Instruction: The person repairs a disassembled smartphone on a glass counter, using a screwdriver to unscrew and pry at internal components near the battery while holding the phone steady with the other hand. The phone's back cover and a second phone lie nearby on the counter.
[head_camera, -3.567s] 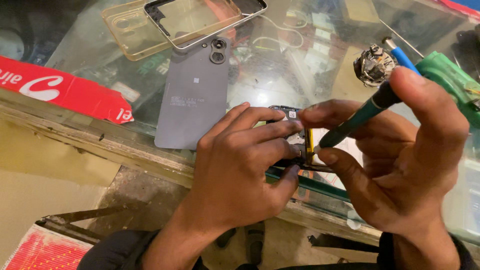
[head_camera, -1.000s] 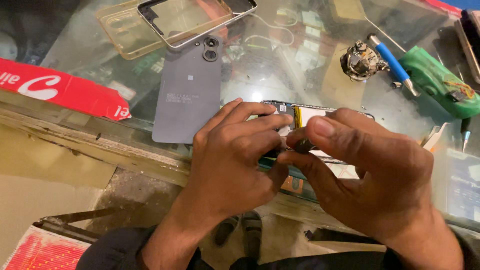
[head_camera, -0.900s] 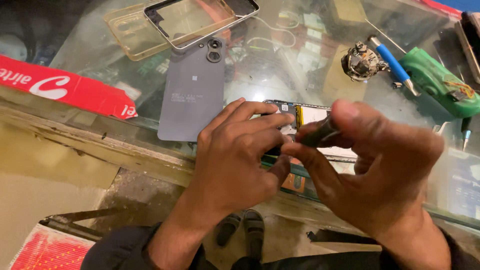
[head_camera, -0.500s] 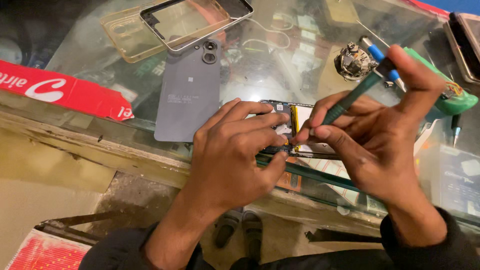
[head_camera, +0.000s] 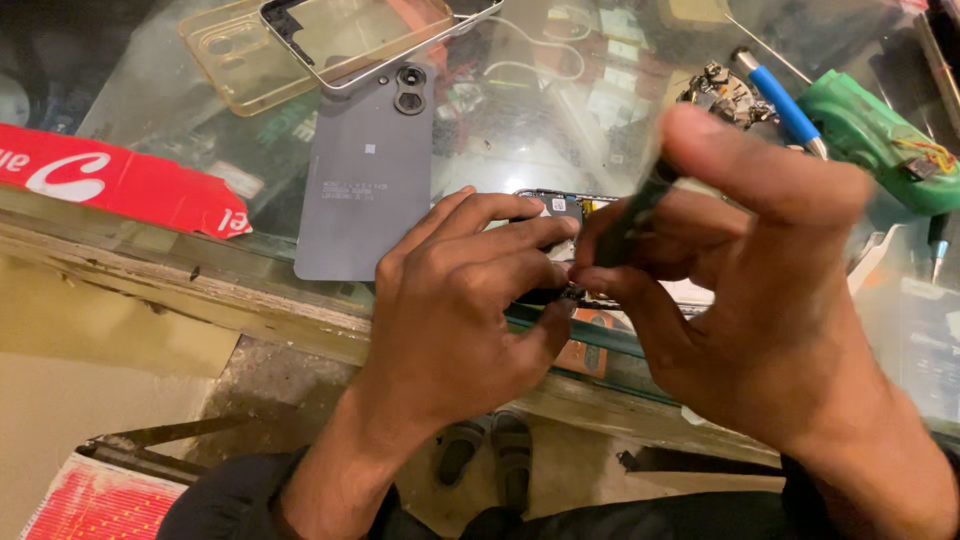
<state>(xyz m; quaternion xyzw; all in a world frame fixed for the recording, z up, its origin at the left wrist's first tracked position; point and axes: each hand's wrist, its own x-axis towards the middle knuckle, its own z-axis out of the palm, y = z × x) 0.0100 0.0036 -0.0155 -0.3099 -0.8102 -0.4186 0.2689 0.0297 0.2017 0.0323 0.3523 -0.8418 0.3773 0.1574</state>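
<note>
Because both hands crowd over it, little of the work shows.
Hidden: opened phone (head_camera: 556, 207) lies on the glass counter (head_camera: 520, 110) under the fingertips of both hands; only a strip of its dark inside with a yellow bit shows between them, the rest is covered.
Left hand (head_camera: 465, 300): fingers curled down on the opened phone, pressing and steadying it; palm side not visible.
Right hand (head_camera: 760, 290): closed round a dark screwdriver (head_camera: 628, 215), thumb and fingers pinching the shaft, forefinger stretched over the top; blurred, and the tip is lost between the two hands.
Cut off: red carton (head_camera: 115, 183) with white marks, flat, long, well left of the left hand, runs out of frame; a second red and white package (head_camera: 95, 505) sits low, below-left of the left wrist, corner only.
Back cover: grey phone back (head_camera: 368, 180) with camera ring, flat on the glass just beyond and left of the left hand.
Cases: clear soft case (head_camera: 240, 55) and a metal-edged frame (head_camera: 370, 35) overlap past the grey back, both empty, tops cut off.
Beyond right hand: blue-handled tool (head_camera: 778, 98), a small tangle of metal parts (head_camera: 722, 88), a green plastic body (head_camera: 880, 135) with wires showing; its kind is hard to tell.
Under glass: small boxes and cables, too dim to sort.
Below: a pair of sandals (head_camera: 490, 455) on the floor between the forearms.
</note>
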